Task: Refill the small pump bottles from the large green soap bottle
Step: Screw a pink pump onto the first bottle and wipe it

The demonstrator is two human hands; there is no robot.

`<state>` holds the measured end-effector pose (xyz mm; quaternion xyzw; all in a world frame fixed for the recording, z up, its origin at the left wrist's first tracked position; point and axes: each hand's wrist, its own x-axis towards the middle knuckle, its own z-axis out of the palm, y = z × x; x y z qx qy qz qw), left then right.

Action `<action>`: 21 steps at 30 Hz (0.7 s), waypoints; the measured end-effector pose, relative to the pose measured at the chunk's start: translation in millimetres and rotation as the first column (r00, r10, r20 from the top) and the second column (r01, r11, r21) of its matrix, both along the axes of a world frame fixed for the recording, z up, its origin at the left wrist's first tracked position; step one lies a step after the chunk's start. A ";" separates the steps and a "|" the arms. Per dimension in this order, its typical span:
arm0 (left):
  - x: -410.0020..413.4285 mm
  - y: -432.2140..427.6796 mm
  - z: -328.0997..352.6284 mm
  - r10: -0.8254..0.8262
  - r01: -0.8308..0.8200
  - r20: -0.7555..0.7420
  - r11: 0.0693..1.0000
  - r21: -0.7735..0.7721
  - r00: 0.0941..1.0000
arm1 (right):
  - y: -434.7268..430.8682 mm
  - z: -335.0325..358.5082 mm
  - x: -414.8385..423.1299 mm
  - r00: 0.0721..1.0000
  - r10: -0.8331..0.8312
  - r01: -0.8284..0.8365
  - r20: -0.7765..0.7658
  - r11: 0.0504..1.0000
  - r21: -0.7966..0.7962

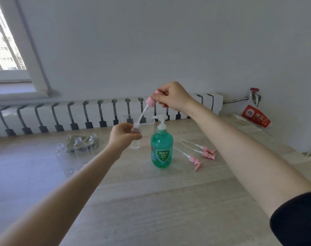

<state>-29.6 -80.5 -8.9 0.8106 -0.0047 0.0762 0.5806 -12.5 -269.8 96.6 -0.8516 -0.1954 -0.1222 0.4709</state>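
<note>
Beside the green soap bottle (162,153), left hand (122,137) grips a small bottle (135,144) steady — right hand (172,97) pinches its pink pump (149,101), tube at neck.

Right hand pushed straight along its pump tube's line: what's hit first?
Likely the small bottle held in the left hand: the tube tip of the pink pump, pinched by the right hand, sits at its neck. Depth alignment uncertain.

One large green plastic soap bottle (162,153). Four small clear plastic bottles (78,144): three standing capless, one held. Four pink pump heads with white tubes (195,161): three lying flat, one held.
</note>
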 end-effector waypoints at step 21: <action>1.0 13.2 -8.5 -0.049 0.049 -0.012 0.999 0.020 0.999 | 41.3 -20.9 0.3 0.995 0.096 -0.101 -0.032 0.929 -0.355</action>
